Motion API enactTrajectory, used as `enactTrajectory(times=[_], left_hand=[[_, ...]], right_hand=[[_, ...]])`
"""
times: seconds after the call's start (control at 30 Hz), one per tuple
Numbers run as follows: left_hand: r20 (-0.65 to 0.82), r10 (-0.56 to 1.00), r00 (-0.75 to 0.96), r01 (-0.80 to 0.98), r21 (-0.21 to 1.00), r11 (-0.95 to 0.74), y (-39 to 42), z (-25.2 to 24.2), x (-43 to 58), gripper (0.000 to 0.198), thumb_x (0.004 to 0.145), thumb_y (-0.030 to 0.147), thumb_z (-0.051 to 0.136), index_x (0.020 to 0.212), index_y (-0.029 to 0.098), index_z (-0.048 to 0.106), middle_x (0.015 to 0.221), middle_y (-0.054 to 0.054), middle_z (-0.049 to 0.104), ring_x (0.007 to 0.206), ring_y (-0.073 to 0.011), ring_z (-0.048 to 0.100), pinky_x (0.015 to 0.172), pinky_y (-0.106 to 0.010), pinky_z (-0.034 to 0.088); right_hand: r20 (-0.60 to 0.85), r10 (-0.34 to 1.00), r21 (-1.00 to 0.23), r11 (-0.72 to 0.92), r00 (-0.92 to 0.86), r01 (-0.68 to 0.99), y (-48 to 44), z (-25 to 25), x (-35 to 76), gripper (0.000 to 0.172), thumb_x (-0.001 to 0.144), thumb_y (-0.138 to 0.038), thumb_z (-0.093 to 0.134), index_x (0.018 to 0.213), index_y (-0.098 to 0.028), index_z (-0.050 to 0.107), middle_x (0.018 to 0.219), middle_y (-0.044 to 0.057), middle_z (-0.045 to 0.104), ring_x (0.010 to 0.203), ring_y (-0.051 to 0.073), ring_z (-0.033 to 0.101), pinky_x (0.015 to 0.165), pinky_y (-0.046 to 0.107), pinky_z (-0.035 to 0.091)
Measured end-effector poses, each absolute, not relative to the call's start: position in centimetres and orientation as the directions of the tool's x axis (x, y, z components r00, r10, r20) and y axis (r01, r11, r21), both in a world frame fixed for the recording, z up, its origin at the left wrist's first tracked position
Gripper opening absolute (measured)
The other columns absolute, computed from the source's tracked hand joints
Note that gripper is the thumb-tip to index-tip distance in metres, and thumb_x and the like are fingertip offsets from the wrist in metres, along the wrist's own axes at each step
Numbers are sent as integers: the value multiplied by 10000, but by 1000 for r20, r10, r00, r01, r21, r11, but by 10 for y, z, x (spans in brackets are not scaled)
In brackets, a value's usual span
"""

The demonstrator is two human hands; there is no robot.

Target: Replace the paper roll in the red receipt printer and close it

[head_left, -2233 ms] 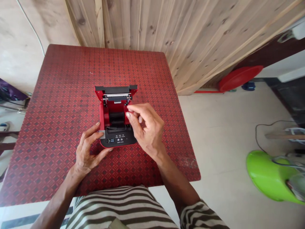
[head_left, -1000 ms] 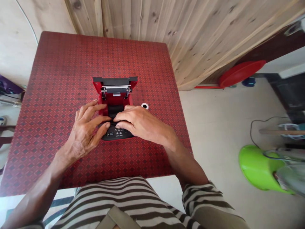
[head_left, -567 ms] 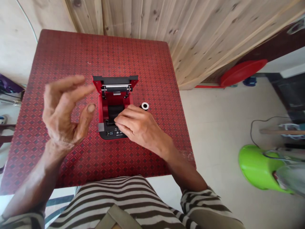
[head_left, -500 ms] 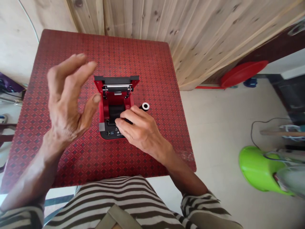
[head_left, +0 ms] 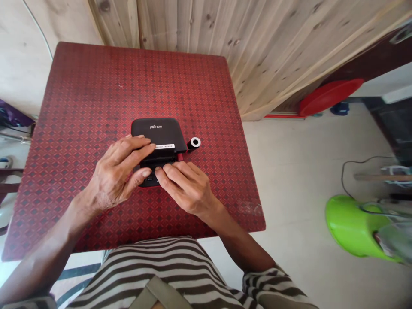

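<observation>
Lying nearer the front edge of the desk (head_left: 96, 86) than the back, the small printer (head_left: 165, 138) looks light, stiff and slick, its lid (head_left: 144, 128) likely the fragile part; I'd grip it low by the sides. The left hand (head_left: 116, 172) is spread over the lid; the right hand (head_left: 186, 186) bunches at the front panel (head_left: 149, 183), whether clamped on anything I can't tell.
</observation>
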State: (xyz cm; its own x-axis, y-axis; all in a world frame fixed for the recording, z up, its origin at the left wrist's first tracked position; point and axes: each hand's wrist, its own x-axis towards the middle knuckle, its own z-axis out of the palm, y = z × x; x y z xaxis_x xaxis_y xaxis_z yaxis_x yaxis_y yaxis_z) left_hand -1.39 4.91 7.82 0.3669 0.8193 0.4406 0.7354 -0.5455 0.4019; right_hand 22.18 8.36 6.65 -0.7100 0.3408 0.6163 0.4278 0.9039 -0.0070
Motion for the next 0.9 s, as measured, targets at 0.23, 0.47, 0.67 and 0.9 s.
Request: enactTrajectory(times=[0.23,0.47,0.67,0.9], left_hand=[[496,771,399,732,335,-594,43,61,-12,694,901,561,753,1467,216,548,1396,-158,653,1333,-341,641,1137,-564,553],[516,762,391,756,293,-586,43,55,-7,771,824,582,826,1459,239,555,1362,-152,668,1294,-351,653,1083,-547,578],[501,799,332,764,355,-539,35,54,-6,748,853,604,789,1487,312,520,1442,-123,603,1368,-332,600,1155,-568,535],[628,774,85,840,373,-394,0,29,4,652,869,392,833,1448,293,550,1439,-112,616,1295,-277,653,1031,-444,620]], right_hand=[[638,382,-75,895,-669,439,84,63,221,135,1017,-83,618,1063,-101,743,934,54,772,783,160,620,700,319,526],[653,412,-129,887,-635,443,85,57,224,183,995,-104,654,1169,-111,713,1000,78,781,833,178,662,752,326,579],[678,623,-425,765,-389,485,69,48,246,414,986,-142,672,1393,-183,610,1139,120,755,988,226,712,859,381,610],[497,844,-697,527,-203,486,36,9,259,224,1031,-158,571,1242,-209,630,981,61,701,826,176,667,731,331,585]])
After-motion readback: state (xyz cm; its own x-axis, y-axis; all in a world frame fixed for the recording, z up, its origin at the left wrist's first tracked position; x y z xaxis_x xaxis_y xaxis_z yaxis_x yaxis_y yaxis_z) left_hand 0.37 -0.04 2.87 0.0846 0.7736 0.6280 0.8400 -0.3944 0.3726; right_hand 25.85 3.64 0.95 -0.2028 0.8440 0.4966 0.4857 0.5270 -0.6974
